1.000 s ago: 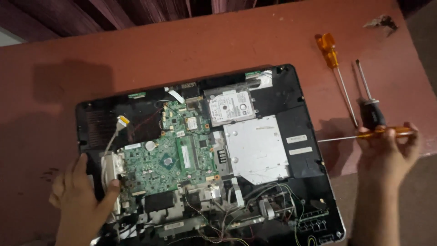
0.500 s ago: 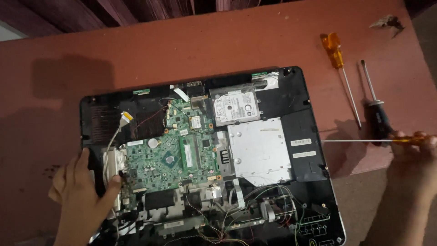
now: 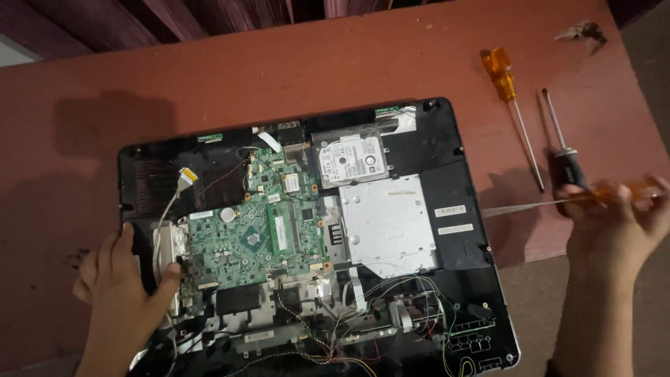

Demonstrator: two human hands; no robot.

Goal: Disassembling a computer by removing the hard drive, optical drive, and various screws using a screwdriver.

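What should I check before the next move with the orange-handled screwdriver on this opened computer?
1. Right hand grips the orange-handled screwdriver: ok.
2. Screwdriver tip reaches a screw: not ok, it lies at the right rim of the black computer casing.
3. Left hand steadies the casing at its left edge: ok.
4. Green circuit board uncovered: ok.
5. Loose thin wires clear of the tool: ok.
6. Which screws remain: cannot tell.
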